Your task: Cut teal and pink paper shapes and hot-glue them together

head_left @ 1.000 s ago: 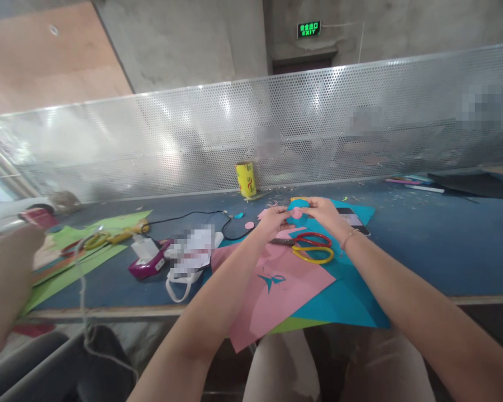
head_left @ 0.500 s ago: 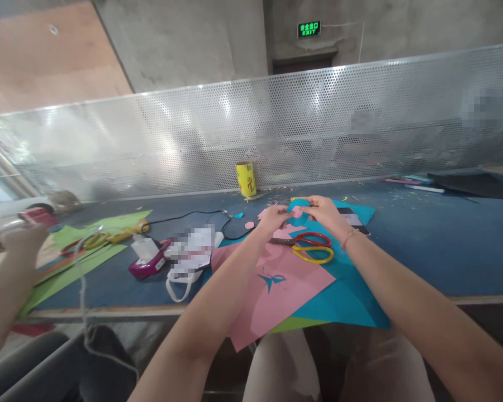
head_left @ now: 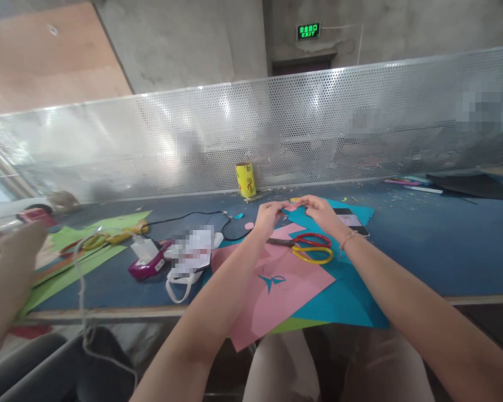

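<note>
Above the far part of the paper pile, my left hand (head_left: 271, 216) and my right hand (head_left: 316, 210) meet with bent fingers. Both pinch a small pink paper piece (head_left: 292, 207), partly hidden by the fingertips. Nearer me lie scissors (head_left: 311, 247) with one red and one yellow handle loop, their blades pointing left. They rest on a pink sheet (head_left: 285, 301), which also carries thin blue paper scraps (head_left: 271, 282). Under it spreads a blue sheet (head_left: 347, 296), with a green edge (head_left: 299, 325) showing at the front.
A phone (head_left: 351, 221) lies right of my hand. Leftward are a face mask (head_left: 183, 288), a purple device (head_left: 145, 269) and a black cord. A yellow roll (head_left: 246, 180) stands by the perforated metal screen (head_left: 151, 139). Another person's arm (head_left: 12, 279) reaches over green paper (head_left: 109, 259).
The round blue paper that showed between my hands is no longer distinct there; the pink piece appears flatter and slightly farther left. Both hands have shifted slightly, while the scissors and sheets stay put.
</note>
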Available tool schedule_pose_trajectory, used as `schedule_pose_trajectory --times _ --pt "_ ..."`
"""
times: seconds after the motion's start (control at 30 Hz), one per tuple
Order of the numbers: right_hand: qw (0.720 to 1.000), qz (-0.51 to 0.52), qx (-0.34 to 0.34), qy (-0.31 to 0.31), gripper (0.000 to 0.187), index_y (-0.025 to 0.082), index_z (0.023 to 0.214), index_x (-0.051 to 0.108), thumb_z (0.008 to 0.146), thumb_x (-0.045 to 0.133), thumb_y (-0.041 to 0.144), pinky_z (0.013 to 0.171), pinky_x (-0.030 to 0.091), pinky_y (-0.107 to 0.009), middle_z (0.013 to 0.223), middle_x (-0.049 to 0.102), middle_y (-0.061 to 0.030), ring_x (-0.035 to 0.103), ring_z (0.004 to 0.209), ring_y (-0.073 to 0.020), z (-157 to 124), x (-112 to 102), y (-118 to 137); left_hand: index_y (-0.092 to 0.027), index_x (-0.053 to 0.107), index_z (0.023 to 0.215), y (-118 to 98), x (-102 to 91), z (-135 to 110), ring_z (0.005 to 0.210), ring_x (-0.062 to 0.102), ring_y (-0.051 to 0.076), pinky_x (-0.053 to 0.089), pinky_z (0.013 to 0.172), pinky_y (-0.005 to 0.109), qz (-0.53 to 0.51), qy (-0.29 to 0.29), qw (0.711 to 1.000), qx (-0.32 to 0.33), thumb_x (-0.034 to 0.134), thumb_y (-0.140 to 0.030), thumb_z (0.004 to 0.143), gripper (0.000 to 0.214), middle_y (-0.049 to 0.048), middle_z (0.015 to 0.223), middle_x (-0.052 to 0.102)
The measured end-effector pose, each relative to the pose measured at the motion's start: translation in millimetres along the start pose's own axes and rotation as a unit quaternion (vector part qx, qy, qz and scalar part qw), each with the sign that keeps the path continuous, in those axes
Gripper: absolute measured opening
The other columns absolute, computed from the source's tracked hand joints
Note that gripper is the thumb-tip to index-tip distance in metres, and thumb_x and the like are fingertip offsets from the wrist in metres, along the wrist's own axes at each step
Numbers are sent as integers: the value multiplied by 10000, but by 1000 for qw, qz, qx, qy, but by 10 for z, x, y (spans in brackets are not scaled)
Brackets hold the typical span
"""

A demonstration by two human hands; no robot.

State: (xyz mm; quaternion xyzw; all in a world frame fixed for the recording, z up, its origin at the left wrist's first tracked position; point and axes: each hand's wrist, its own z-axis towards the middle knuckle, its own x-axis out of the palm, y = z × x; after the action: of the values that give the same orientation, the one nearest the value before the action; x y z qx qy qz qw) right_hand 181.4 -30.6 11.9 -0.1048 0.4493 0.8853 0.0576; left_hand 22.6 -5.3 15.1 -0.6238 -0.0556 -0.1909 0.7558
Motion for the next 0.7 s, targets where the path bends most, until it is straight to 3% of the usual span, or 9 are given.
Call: schedule_pose_trajectory --times 0.13,0.23,0.33,0.43,0.6,0.7 --pt "999 -20 25 -30 148 177 855 605 764 509 244 769 488 -353 883 666 -60 623 850 -189 4 24 3 -130 718 724 62 -40 32 743 622 150 477 777 297 80 4 996 32 708 -138 592 133 70 783 701" --pt "996 -55 8 -73 164 179 801 571 703 641 291 806 478 -356 853 649 -57 621 842 -190 7 67 -7 -125 710 818 111 -49 56 780 620 154 483 764 290 120 -16 991 62 723 -121 575 244 79 866 700" --pt "990 -88 12 -107 211 182 819 552 666 675 257 818 478 -355 906 628 -61 615 870 -190 1 101 -4 -138 658 1012 127 -27 61 829 617 147 496 752 281 98 -51 992 66 743 -74 545 479 115 1092 649" --pt "986 -92 32 -134 295 186 904 539 646 680 222 795 492 -349 1015 602 -73 611 887 -186 -4 110 1 -136 594 1128 122 0 50 833 621 146 508 728 275 50 -66 996 29 762 -59 529 627 150 1216 580" --pt "988 -47 47 -138 384 184 991 541 638 686 225 823 489 -356 1044 614 -90 604 942 -195 18 105 -48 -110 636 1023 101 4 29 786 636 151 511 737 277 18 -52 998 -8 776 -80 522 520 105 985 677" --pt "988 -25 77 -131 302 176 950 586 663 655 239 714 511 -326 1023 636 -97 608 908 -200 27 102 -61 -116 665 932 97 -5 23 719 636 140 513 738 283 17 -23 1000 -7 780 -109 524 424 59 812 696"
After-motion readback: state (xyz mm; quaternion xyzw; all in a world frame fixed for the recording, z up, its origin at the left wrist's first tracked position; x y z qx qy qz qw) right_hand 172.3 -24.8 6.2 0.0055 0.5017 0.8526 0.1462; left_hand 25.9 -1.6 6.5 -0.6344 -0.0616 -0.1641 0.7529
